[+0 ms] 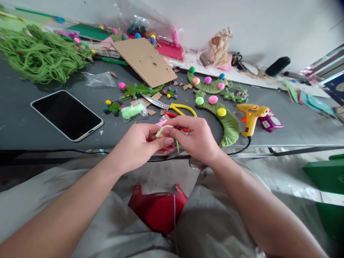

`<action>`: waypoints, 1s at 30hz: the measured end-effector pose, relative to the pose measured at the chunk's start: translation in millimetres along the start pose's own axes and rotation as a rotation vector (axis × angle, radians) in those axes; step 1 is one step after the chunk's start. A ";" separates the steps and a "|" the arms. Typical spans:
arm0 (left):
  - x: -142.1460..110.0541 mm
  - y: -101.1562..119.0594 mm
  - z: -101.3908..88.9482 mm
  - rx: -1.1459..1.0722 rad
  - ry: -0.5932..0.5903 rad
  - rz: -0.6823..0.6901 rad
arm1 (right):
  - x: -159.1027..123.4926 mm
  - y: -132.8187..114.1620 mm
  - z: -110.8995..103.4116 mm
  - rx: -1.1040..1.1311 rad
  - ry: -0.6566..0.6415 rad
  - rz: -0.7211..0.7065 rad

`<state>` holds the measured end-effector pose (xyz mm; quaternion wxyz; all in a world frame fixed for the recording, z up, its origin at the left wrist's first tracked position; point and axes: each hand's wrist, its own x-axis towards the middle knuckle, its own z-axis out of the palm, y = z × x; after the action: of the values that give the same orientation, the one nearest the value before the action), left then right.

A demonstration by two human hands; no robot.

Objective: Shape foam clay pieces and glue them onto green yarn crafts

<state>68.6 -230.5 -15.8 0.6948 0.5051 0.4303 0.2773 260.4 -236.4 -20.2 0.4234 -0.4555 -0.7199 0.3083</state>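
Close together at the table's front edge, my left hand (150, 140) and my right hand (192, 138) pinch a small pale green piece (164, 131) that looks like soft clay. My fingers cover most of it. A thin green strand (177, 146) hangs below the fingertips. Just beyond lie yellow-handled scissors (176, 107), with red handles (172, 114) partly hidden by my right hand. A clear packet of light green clay (133, 110) rests beyond my left hand. To the right curves a green yarn-wrapped crescent (229, 125) bearing coloured balls.
A yellow glue gun (251, 116) stands at right beside a purple packet (271, 121); its cord runs over the table edge. A phone (67, 115) lies at left, below a green yarn heap (40, 53). Cardboard (145, 61) and a second crescent (205, 86) lie farther back.
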 end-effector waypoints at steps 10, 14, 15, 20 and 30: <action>-4.1 0.8 -2.3 -0.097 -0.012 0.073 | 6.3 1.2 -21.6 0.100 0.022 -0.101; -2.9 -3.9 -1.8 -0.099 -0.091 0.103 | 2.3 1.3 -16.8 -0.005 -0.179 -0.085; -2.4 -5.5 -1.7 -0.091 -0.077 0.090 | 1.5 1.4 -14.9 -0.023 -0.177 -0.072; -0.6 -8.3 -2.1 -0.015 0.060 0.080 | 0.4 -2.6 -9.1 -0.019 -0.104 0.055; -2.1 -5.3 -0.8 0.055 -0.022 0.089 | 6.9 -2.1 -23.9 0.025 0.322 0.010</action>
<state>66.6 -233.6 -20.2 0.6722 0.5456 0.4075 0.2903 279.3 -229.5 -5.4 0.5373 -0.4974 -0.6365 0.2423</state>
